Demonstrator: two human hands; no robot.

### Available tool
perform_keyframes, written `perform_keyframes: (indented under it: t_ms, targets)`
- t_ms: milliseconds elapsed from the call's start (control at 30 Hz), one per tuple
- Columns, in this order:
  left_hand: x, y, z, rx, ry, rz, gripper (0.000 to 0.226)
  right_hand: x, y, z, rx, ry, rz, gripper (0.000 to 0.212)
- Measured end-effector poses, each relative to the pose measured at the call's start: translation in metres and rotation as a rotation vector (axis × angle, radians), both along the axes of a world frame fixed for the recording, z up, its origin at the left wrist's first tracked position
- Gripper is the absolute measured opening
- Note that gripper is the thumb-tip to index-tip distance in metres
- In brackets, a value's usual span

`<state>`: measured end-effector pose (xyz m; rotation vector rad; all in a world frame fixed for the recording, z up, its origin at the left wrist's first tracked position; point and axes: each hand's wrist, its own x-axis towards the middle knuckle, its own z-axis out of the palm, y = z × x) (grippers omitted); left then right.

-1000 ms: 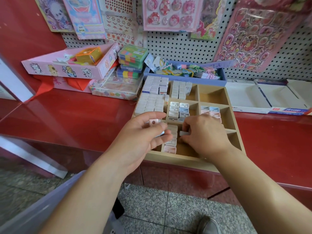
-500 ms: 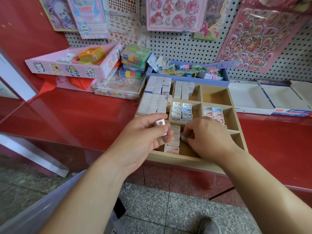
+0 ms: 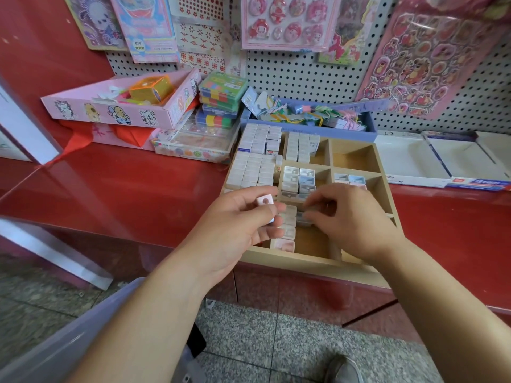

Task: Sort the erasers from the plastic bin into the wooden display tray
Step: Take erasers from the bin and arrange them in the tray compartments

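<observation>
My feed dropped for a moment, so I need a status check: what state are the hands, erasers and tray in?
left hand, pinches a pink-dotted eraser between thumb and fingers.
right hand, fingers curled at the front middle row; grip blurred.
wooden display tray, partly filled.
left compartments' erasers, packed in tight rows.
back right compartment, empty.

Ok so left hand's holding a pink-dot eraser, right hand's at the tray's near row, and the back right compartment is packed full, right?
Not quite: the head view shows the tray's back right compartment bare, with no erasers in it. The left hand does hold the pink-dot eraser, and the right hand is at the near row.
</observation>
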<state>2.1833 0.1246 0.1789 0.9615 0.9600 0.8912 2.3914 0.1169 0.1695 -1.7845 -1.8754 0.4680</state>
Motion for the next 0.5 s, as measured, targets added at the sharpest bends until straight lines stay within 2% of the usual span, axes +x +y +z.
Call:
perform_keyframes:
  t_ms: [100,167,233,300,400,500]
  targets:
    - [0.001,0.0,-0.005,0.09,0.126,-0.049,0.037,-0.008,-0.012,0.01,-0.021,0.545,0.084,0.011]
    - [0.002,-0.002,-0.006,0.184,0.254,-0.124,0.04,-0.018,-0.02,0.016,-0.043,0.734,0.175,0.006]
    - [0.005,-0.005,-0.004,0.271,0.368,-0.204,0.03,-0.024,-0.022,0.016,-0.053,0.793,0.214,0.019]
    - [0.007,-0.008,-0.004,0.343,0.433,-0.254,0.03,-0.024,-0.021,0.015,-0.069,0.788,0.195,0.021]
    - [0.01,-0.013,-0.005,0.34,0.454,-0.287,0.06,-0.019,-0.02,0.011,-0.108,0.73,0.136,0.024]
    - [0.01,-0.014,-0.007,0.295,0.443,-0.272,0.066,-0.012,-0.019,0.01,-0.106,0.665,0.111,0.023]
